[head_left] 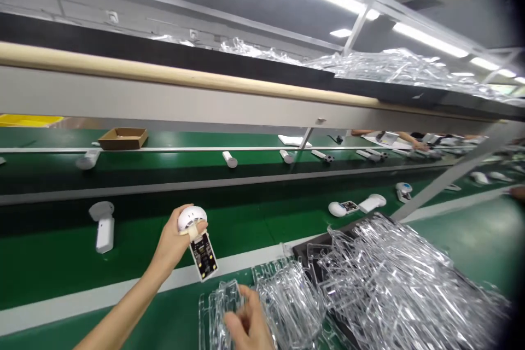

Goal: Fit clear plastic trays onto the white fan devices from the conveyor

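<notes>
My left hand (174, 238) grips a white handheld device (192, 217) by its neck. The device has a round, slotted head, and its open handle shows a dark circuit board (203, 256) facing me. Low in the head view, my right hand (252, 322) is at a row of clear plastic frames (221, 309), thumb and index finger apart; no held piece can be made out between them. Just right of it lies a stack of more clear plastic pieces (289, 301). A big heap of clear plastic parts (394, 284) rests on a black tray (301, 251).
Green conveyor belts carry white devices, one at left (105, 232) and others at right (371, 203). A grey metal post (451, 178) slants down at right. An overhead shelf (164, 93) crosses the view. Beyond it sit a cardboard box (123, 139) and another person's hand (419, 145).
</notes>
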`<action>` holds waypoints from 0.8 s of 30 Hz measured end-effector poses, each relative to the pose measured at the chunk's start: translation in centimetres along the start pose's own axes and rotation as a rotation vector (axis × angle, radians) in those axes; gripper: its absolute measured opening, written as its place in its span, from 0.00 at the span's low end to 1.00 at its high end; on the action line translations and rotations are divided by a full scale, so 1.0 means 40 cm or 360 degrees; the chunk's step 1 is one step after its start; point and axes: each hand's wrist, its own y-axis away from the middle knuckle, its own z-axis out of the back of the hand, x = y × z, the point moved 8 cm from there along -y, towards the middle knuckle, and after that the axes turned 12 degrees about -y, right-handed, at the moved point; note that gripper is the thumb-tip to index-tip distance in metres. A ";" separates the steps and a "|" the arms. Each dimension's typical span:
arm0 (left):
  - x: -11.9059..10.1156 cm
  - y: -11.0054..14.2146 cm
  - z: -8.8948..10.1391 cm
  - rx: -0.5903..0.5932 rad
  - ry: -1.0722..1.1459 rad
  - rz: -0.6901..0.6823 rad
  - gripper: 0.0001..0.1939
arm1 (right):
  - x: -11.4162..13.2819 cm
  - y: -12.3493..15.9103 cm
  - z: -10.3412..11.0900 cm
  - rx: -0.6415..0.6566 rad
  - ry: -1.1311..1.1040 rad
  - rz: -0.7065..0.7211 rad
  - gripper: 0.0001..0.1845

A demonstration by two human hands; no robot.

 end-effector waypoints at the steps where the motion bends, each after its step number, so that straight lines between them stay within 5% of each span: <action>1: 0.006 0.019 0.032 -0.0003 0.0105 0.0038 0.33 | 0.004 0.000 -0.035 0.0075 -0.0036 0.0012 0.28; 7: 0.116 0.135 0.298 -0.0303 0.0067 0.0246 0.31 | -0.142 0.075 -0.312 0.0477 -0.0191 -0.0385 0.25; 10: 0.183 0.192 0.421 -0.0415 -0.0074 0.0421 0.32 | -0.191 0.115 -0.396 0.0525 0.0246 -0.0154 0.22; 13: 0.248 0.244 0.505 -0.0445 -0.0052 0.0547 0.33 | -0.168 0.135 -0.426 0.0548 0.0915 0.0229 0.32; 17: 0.332 0.299 0.556 -0.0432 0.0172 0.0661 0.35 | -0.094 0.167 -0.467 0.1151 0.1498 0.0872 0.43; 20: 0.363 0.317 0.560 -0.0425 0.0328 0.0679 0.35 | -0.052 0.218 -0.473 0.1710 0.1406 0.1430 0.29; 24: 0.353 0.315 0.528 -0.0327 0.0488 0.0612 0.27 | -0.053 0.204 -0.455 0.1926 0.1432 0.1519 0.17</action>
